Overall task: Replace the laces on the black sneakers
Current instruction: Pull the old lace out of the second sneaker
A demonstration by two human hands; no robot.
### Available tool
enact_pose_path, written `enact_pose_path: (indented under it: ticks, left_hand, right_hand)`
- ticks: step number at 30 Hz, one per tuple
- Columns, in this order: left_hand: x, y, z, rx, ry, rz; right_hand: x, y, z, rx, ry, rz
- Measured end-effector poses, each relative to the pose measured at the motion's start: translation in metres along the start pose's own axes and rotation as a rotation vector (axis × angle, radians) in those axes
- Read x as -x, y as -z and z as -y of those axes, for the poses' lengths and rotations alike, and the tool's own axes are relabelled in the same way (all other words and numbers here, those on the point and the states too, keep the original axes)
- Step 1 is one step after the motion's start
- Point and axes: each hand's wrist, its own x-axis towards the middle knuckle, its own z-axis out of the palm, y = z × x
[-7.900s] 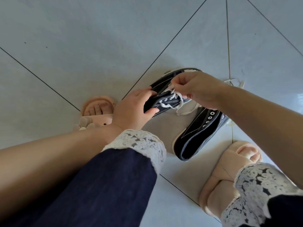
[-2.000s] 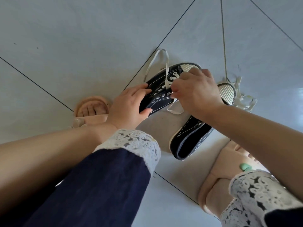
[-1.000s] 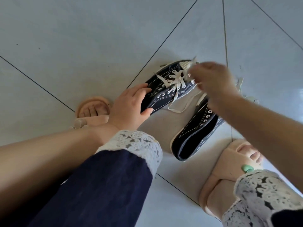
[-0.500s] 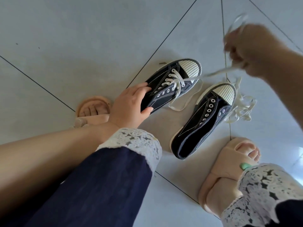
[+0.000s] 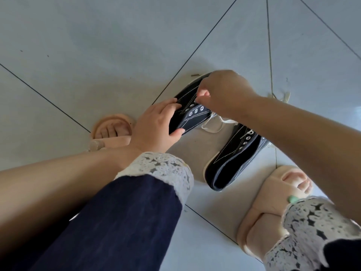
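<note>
Left hand (image 5: 156, 127) grips first sneaker (image 5: 192, 116) by its side, steadying it. Right hand (image 5: 224, 92) curls over the eyelets, probably pinching white lace (image 5: 213, 127); tip hidden. Under right forearm: second sneaker (image 5: 234, 153), unlaced. Step looks like lacing first shoe. Next: pull slack through, cross over.

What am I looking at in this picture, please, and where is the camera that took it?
There is no machine here: a person works with bare hands, and a camera worn on the head looks down at them. The left hand grips one black sneaker by its side. The right hand pinches at its eyelets, apparently threading the white lace that trails below. The second sneaker, its visible eyelets empty, lies on the tiled floor near the person's feet in pale sandals.
</note>
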Motion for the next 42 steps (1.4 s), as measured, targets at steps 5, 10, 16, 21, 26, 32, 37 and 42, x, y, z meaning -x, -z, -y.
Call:
enact_pose_path:
  ticks: [5, 10, 16, 21, 26, 32, 37, 42]
  left_hand:
    - [0.0, 0.0, 0.002, -0.003, -0.015, 0.001]
    - [0.0, 0.0, 0.002, -0.001, -0.011, 0.006]
    - [0.0, 0.001, 0.001, 0.023, 0.036, -0.003]
    - [-0.002, -0.001, 0.003, -0.001, 0.007, 0.022]
    - [-0.002, -0.002, 0.003, -0.008, -0.002, -0.001]
    - [-0.001, -0.001, 0.002, 0.005, 0.001, -0.008]
    - [-0.002, 0.0, 0.001, -0.004, 0.047, -0.009]
    - [-0.002, 0.001, 0.0, -0.021, 0.028, 0.005]
  right_hand:
    - [-0.012, 0.006, 0.01, 0.322, 0.042, 0.012]
    - [-0.015, 0.003, 0.0, 0.14, 0.04, -0.011]
    - [0.003, -0.009, -0.025, -0.894, -0.355, -0.039]
    - [-0.002, 0.008, -0.029, -0.391, -0.127, -0.116]
    - [-0.015, 0.005, -0.004, -0.094, 0.095, 0.035]
    - [-0.023, 0.009, 0.0, -0.208, -0.118, -0.071]
    - [-0.01, 0.03, -0.048, -1.293, -0.621, -0.461]
    - [-0.012, 0.032, -0.046, -0.764, -0.289, -0.375]
